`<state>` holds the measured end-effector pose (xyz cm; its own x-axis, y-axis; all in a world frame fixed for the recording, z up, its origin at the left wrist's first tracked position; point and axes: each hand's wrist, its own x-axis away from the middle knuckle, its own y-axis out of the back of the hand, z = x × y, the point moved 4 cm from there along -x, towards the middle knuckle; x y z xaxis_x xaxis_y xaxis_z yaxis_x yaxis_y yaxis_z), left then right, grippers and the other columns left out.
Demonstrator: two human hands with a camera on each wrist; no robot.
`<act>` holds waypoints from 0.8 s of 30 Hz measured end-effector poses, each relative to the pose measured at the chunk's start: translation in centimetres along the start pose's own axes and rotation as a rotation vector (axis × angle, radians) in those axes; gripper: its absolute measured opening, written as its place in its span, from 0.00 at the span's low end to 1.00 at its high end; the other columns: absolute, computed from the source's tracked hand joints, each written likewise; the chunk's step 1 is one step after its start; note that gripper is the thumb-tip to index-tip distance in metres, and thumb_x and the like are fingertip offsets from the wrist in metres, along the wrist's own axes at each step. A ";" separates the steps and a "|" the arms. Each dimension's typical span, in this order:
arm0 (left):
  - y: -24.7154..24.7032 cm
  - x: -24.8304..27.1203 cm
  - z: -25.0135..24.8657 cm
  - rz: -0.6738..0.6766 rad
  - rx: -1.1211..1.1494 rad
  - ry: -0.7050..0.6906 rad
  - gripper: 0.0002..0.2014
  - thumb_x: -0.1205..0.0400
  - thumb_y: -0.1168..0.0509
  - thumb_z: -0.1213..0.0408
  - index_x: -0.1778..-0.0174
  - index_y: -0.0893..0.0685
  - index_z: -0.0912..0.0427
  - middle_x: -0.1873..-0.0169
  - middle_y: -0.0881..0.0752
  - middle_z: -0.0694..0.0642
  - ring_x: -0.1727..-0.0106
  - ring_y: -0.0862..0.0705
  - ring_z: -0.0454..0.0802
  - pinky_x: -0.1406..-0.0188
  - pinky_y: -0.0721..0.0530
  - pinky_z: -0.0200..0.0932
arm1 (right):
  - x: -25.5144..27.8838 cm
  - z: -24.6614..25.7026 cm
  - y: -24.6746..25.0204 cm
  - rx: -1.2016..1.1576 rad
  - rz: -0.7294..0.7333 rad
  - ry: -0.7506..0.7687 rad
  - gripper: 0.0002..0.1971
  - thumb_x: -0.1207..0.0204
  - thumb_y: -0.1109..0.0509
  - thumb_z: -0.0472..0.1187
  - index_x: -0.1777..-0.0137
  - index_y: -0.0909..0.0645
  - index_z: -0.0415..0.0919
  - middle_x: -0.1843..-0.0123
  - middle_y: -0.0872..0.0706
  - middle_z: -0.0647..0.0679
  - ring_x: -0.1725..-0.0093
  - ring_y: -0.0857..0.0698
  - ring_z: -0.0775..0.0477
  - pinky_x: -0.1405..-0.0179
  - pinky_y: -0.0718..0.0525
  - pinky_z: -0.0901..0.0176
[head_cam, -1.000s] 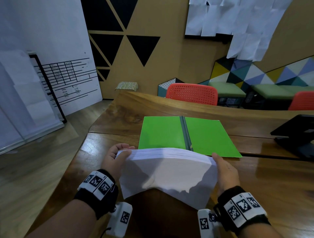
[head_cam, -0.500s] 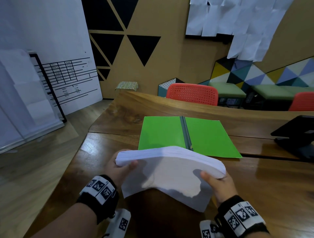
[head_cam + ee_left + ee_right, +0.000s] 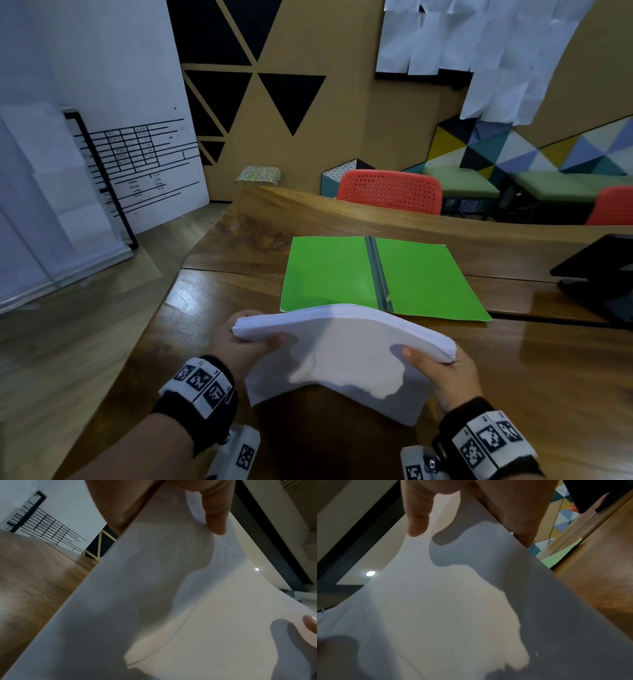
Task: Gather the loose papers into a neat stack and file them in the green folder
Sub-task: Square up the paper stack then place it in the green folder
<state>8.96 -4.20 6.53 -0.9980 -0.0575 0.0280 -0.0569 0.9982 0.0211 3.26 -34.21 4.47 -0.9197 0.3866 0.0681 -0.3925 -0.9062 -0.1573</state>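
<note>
A thick stack of white papers (image 3: 342,346) hangs above the near part of the wooden table, bowed upward in the middle. My left hand (image 3: 246,342) grips its left end, thumb on the near face. My right hand (image 3: 442,363) grips its right end the same way. Both wrist views are filled by the paper stack (image 3: 171,601) (image 3: 453,601) with a thumb pressed on it. The green folder (image 3: 424,281) lies open and flat on the table just beyond the stack, its grey spine strip (image 3: 376,270) running down the centre.
A black stand (image 3: 599,274) sits at the table's right edge. Two orange chairs (image 3: 390,192) stand behind the far side of the table. The table's left edge (image 3: 164,308) drops off to the floor beside my left hand.
The stack has tilted from standing on edge to lying flatter. My thumbs have come round onto its near face, and it has drifted slightly right.
</note>
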 end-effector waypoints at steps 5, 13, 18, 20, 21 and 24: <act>0.5 -0.6 0.2 0.024 0.035 0.105 0.14 0.41 0.21 0.79 0.70 0.19 0.62 0.85 0.14 0.49 0.81 0.17 0.38 0.81 0.20 0.29 | -0.5 0.4 0.1 -0.003 -0.024 -0.017 0.15 0.45 0.20 0.23 0.63 0.17 0.39 0.66 0.08 0.43 0.59 0.14 0.38 0.51 0.15 0.46; 1.1 -0.3 0.4 0.042 -0.133 0.177 0.17 0.43 0.18 0.74 0.63 0.15 0.58 0.71 0.09 0.51 0.65 0.11 0.48 0.64 0.12 0.40 | -0.7 -1.6 0.1 -0.015 0.035 -0.113 0.47 0.82 0.12 0.51 0.53 0.14 0.37 0.60 0.07 0.44 0.54 0.11 0.38 0.49 0.15 0.48; 0.4 0.0 -1.0 0.054 -0.179 0.219 0.11 0.34 0.23 0.74 0.67 0.18 0.57 0.84 0.13 0.44 0.78 0.16 0.35 0.85 0.23 0.23 | -0.4 -0.3 -0.5 0.039 0.022 -0.106 0.23 0.49 0.17 0.28 0.51 0.15 0.33 0.58 0.09 0.43 0.56 0.12 0.40 0.48 0.16 0.50; 0.8 0.1 -2.1 -0.025 -0.217 0.182 0.15 0.36 0.21 0.70 0.59 0.17 0.58 0.60 0.07 0.57 0.72 0.14 0.28 0.73 0.18 0.23 | 0.0 1.0 -1.1 0.081 0.022 -0.055 0.16 0.42 0.22 0.22 0.57 0.15 0.38 0.56 0.10 0.39 0.58 0.13 0.41 0.54 0.13 0.55; 1.4 -0.2 -2.6 -0.110 -0.346 0.140 0.28 0.41 0.17 0.61 0.46 0.19 0.59 0.42 0.14 0.64 0.54 0.13 0.29 0.55 0.14 0.30 | 0.0 1.7 -1.3 0.102 0.019 -0.028 0.15 0.42 0.22 0.22 0.59 0.15 0.39 0.57 0.10 0.40 0.59 0.13 0.41 0.58 0.12 0.59; 1.4 0.1 -5.9 -0.242 -0.783 -0.057 0.70 0.61 0.26 0.28 0.22 0.46 0.47 0.19 0.43 0.54 0.19 0.41 0.53 0.20 0.41 0.58 | 1.0 5.5 -3.0 0.284 0.031 0.101 0.11 0.41 0.20 0.29 0.65 0.14 0.45 0.69 0.09 0.54 0.61 0.13 0.43 0.62 0.14 0.60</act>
<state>8.99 -2.93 12.47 -0.9619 -0.2469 -0.1173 -0.2548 0.6545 0.7118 3.54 -32.03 10.39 -0.9322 0.3604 -0.0334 -0.3617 -0.9238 0.1255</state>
